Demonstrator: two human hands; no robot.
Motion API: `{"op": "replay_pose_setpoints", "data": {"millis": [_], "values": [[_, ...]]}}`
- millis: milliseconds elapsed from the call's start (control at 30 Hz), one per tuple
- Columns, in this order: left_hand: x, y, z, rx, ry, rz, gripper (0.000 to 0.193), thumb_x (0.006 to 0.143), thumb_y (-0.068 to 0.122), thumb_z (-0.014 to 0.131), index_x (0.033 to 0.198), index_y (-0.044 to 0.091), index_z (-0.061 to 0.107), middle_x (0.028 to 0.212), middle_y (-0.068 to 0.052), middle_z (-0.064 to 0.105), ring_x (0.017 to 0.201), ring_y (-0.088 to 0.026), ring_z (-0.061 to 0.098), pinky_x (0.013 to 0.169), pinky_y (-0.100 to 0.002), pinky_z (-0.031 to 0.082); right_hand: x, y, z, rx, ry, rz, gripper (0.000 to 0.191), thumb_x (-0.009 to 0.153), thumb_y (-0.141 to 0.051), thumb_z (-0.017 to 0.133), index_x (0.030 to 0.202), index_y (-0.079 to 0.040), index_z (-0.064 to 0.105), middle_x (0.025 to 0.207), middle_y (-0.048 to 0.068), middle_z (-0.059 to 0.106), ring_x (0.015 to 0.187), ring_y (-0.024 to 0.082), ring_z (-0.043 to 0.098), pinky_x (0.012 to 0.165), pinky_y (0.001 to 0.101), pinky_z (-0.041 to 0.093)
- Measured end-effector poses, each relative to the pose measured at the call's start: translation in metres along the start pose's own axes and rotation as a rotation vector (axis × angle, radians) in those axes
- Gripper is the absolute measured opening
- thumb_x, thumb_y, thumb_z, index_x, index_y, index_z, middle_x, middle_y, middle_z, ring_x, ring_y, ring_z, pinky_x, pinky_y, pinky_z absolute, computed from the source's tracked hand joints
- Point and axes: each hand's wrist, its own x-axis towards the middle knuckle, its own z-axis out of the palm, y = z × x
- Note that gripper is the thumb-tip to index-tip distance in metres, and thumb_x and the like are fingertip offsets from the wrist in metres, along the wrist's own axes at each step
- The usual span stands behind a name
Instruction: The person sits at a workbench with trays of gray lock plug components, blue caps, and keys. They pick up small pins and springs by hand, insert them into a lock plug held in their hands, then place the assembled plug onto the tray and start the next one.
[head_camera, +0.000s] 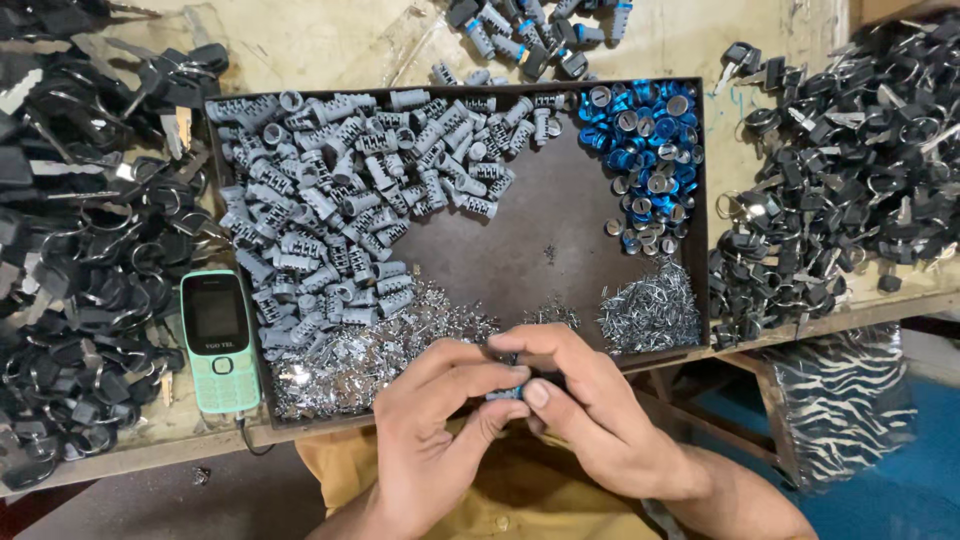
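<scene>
Two hands, the left hand and right hand, are pinched together on a small grey cylinder, held just near the tray, within reach of sorted parts

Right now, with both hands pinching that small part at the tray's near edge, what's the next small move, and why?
Probably a short reach with the right hand to the small silver metal pieces just ahead in the tray. Both it and the left hand are closed round a small grey cylinder, mostly hidden, and that pile lies nearest the fingertips.
</scene>
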Motion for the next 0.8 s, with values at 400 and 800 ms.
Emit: {"op": "replay_pose_setpoints", "data": {"millis": [400,800], "values": [[-0.012,-0.026,0.004,-1.072,-0.181,-0.573,0.023,0.099,0.02,0.075,0.098,-0.002,0.069,0.083,-0.001,0.06,0.061,-0.005,0.043,0.053,-0.022,0.03,0.003,-0.014,0.011,-0.597,0.238,-0.532,0.034,0.079,-0.009,0.087,0.11,-0.005,0.074,0.081,0.004,0.055,0.067,0.014,0.054,0.059,0.0252,0.044],[-0.014,-0.027,0.006,-1.061,-0.24,-0.666,0.023,0.093,0.018,0.077,0.102,-0.002,0.071,0.081,-0.001,0.061,0.06,-0.003,0.047,0.05,-0.021,0.033,-0.003,0.006,0.007,-0.47,0.27,-0.571,0.054,0.075,-0.029,0.094,0.111,-0.006,0.062,0.085,0.005,0.057,0.067,0.011,0.052,0.059,0.0232,0.041]]}}
